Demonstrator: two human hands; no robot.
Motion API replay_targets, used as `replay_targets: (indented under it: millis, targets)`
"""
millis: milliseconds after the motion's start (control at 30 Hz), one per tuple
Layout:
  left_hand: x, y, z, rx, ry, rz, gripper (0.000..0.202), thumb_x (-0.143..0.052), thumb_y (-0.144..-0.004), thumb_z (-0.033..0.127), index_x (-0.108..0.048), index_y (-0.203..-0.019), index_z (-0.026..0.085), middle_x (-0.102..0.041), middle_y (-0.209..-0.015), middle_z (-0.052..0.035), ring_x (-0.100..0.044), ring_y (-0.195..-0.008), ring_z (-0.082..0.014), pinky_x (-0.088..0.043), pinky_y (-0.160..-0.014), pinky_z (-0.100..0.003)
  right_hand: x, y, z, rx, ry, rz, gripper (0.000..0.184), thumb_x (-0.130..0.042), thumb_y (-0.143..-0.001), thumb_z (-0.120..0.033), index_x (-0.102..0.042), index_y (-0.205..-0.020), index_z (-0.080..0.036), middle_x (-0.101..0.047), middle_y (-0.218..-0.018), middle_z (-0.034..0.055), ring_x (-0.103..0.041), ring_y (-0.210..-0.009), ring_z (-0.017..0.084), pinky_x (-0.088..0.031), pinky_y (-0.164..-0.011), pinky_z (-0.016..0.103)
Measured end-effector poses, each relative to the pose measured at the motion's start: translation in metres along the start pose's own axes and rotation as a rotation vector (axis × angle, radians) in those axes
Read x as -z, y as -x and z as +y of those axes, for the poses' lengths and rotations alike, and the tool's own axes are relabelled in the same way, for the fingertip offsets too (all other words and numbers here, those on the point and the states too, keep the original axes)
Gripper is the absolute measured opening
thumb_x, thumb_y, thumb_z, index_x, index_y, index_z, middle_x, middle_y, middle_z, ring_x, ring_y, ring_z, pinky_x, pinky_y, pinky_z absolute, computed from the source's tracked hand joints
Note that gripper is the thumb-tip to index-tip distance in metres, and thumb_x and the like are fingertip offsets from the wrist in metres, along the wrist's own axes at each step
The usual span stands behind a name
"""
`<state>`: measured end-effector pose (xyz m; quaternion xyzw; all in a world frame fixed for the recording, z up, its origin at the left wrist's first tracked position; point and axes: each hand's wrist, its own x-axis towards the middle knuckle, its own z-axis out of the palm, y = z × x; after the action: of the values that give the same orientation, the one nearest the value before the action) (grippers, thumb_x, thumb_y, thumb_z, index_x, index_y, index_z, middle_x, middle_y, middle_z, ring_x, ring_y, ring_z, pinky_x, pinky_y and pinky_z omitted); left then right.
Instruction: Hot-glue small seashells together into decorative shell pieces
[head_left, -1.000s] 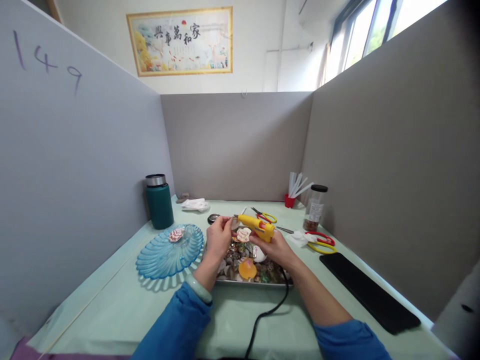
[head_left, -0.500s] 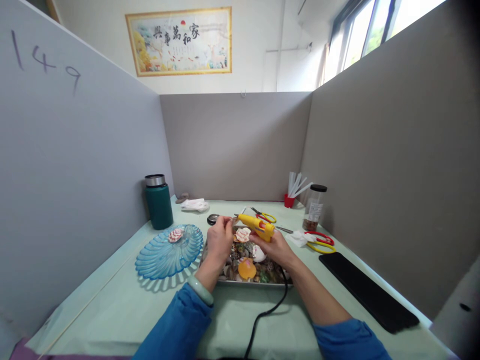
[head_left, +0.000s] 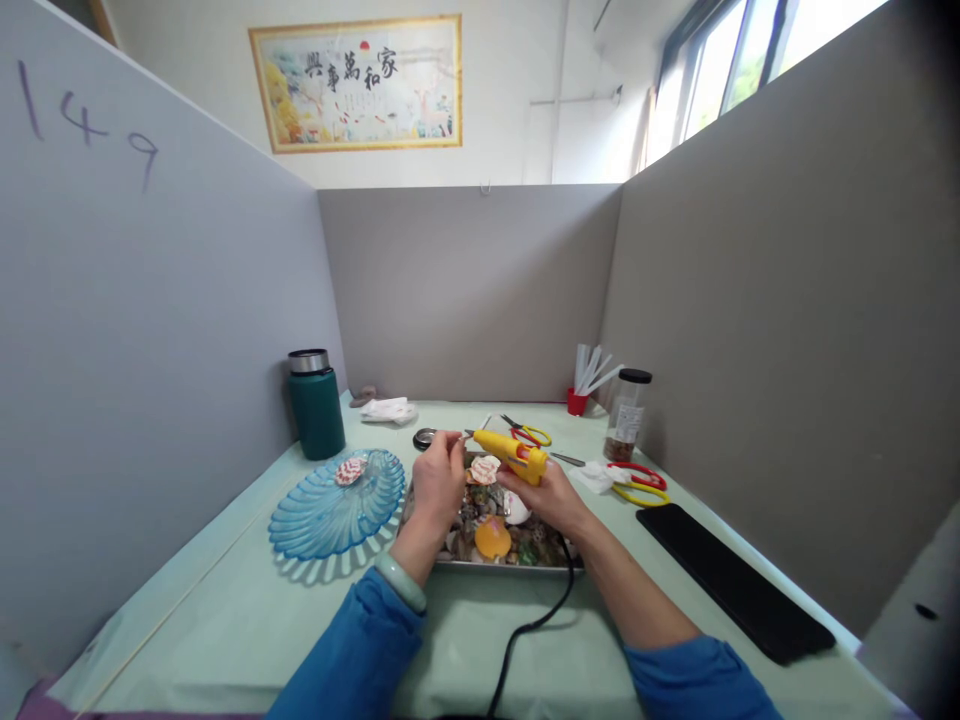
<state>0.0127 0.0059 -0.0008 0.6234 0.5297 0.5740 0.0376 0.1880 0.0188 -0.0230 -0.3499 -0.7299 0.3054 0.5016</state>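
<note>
My right hand [head_left: 551, 497] is wrapped round a yellow glue gun [head_left: 510, 453], its nozzle pointing left. A black cord [head_left: 531, 626] runs down from it to the table's front edge. The fingers of my left hand [head_left: 439, 476] are pinched together at the nozzle tip, on something small that I cannot make out. Beneath both hands is a metal tray [head_left: 510, 569] of shells and stones. An orange shell [head_left: 493, 538], a white shell [head_left: 516, 507] and a pale, ruffled shell [head_left: 484, 469] show in it. My forearms hide parts of the tray.
On the left stand a blue glass dish [head_left: 330, 525] with a speckled shell [head_left: 350, 470] and a green bottle [head_left: 316, 410]. Scissors [head_left: 535, 434], a red cup of glue sticks [head_left: 577, 402], a jar [head_left: 628, 415], more scissors [head_left: 643, 488] and a black slab [head_left: 731, 580] lie right. Partitions enclose the table.
Hardly anything differs. The fingertips of my left hand shift slightly at the nozzle, and the whole view slides a little.
</note>
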Motion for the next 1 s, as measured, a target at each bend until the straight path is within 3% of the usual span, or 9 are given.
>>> replay_targets:
  millis: [467,767,867,1000]
  targets:
    - [0.0010,0.0000,0.0035,-0.032,0.112,0.129,0.016,-0.054,-0.085,0.026,-0.061,-0.097,0.020,-0.070,-0.098,-0.0089,-0.065,-0.091,-0.0207,-0.048,-0.081,-0.030,0.0006,0.0009,-0.0015,0.019,0.092,0.045,0.030,-0.063,-0.077,-0.045,-0.067,-0.081,-0.015,-0.061,-0.066,0.0006,-0.053,-0.058,0.014,-0.043,-0.055,0.024]
    - [0.0011,-0.0001,0.0018,0.025,0.084,0.128,0.018,-0.053,-0.085,0.031,-0.062,-0.096,0.019,-0.071,-0.093,-0.0084,-0.066,-0.087,-0.0213,-0.048,-0.079,-0.032,0.0015,-0.0004,0.0031,0.066,0.095,0.040,0.027,-0.062,-0.079,-0.043,-0.068,-0.083,-0.016,-0.065,-0.074,0.0032,-0.057,-0.065,0.016,-0.047,-0.062,0.027]
    - [-0.0014,-0.0015,-0.0010,0.090,0.202,0.055,0.017,-0.054,-0.084,0.033,-0.061,-0.091,0.019,-0.071,-0.087,-0.0072,-0.069,-0.078,-0.0199,-0.051,-0.072,-0.029,0.0019,-0.0009,0.0050,0.061,0.110,0.044,0.029,-0.062,-0.079,-0.043,-0.068,-0.084,-0.015,-0.066,-0.075,0.0036,-0.059,-0.066,0.017,-0.048,-0.063,0.027]
    - [-0.0030,-0.0046,0.0000,0.288,0.444,-0.083,0.020,-0.058,-0.079,0.037,-0.057,-0.083,0.018,-0.068,-0.069,-0.0028,-0.066,-0.052,-0.0168,-0.051,-0.049,-0.025,0.0015,-0.0017,0.0061,0.039,0.132,0.056,0.031,-0.063,-0.078,-0.044,-0.069,-0.085,-0.015,-0.066,-0.075,0.0036,-0.060,-0.068,0.018,-0.048,-0.065,0.027]
